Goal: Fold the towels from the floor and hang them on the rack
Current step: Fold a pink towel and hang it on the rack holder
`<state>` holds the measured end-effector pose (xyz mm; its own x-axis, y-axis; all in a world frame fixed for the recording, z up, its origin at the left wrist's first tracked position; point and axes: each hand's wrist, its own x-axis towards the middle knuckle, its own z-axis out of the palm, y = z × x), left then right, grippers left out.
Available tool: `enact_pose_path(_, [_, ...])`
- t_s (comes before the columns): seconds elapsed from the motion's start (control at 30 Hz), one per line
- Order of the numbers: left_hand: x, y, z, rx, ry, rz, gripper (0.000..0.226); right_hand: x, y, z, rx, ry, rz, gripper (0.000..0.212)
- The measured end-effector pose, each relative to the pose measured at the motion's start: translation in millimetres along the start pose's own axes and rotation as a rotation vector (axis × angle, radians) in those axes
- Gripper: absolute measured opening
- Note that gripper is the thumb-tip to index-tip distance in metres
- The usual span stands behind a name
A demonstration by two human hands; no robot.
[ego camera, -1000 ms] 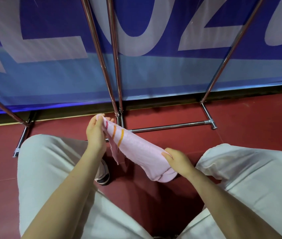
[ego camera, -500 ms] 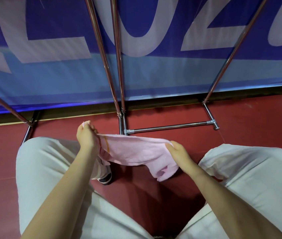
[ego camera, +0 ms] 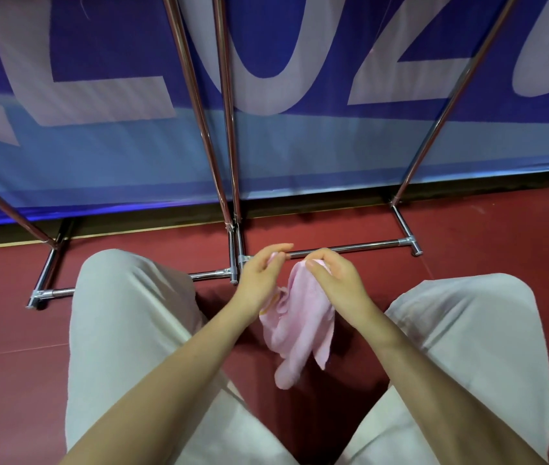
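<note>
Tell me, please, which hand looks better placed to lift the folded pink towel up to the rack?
Probably the right hand: it pinches the top edge of the pink cloth towel, which hangs below it. The left hand only pinches a corner, with straight fingers. The chrome metal rack stands just ahead.

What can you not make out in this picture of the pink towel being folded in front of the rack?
- Rack, head view: its top bars are cut off by the upper edge, so hung towels cannot be seen.
- Pink towel: the upper corners are covered by the left hand and right hand; the lower tip is blurred.
- Each hand's grip: fingertips hide the contact.
- Floor beneath the legs: hidden by the trousers.
</note>
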<state>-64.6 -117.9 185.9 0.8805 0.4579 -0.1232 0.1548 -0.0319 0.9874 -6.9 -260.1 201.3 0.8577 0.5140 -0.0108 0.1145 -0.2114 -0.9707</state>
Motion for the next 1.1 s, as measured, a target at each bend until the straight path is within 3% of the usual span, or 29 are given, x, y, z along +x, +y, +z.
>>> enact_pose_path(0.17, [-7,-3,21,0.055,-0.119,-0.01,0.023,4,0,-4,0.024,0.129,-0.028,0.017])
enact_pose_path(0.3, [-10,-5,30,0.06,-0.106,-0.05,0.017,9,3,-11,-0.015,0.21,0.004,0.014])
enact_pose_path(0.4, [-6,-1,27,0.033,-0.014,-0.025,0.012,9,8,-14,-0.105,0.178,0.045,0.015])
enact_pose_path(0.6, [5,6,0,0.042,0.109,0.017,0.019,3,30,-11,-0.319,-0.054,0.093,0.01])
enact_pose_path(0.8, [17,4,-31,0.024,0.337,-0.05,0.012,-5,65,-23,-0.345,-0.053,0.039,0.03])
enact_pose_path(1.1, [19,4,-70,-0.123,0.585,-0.232,0.02,-7,91,-27,-0.402,-0.077,0.176,0.043])
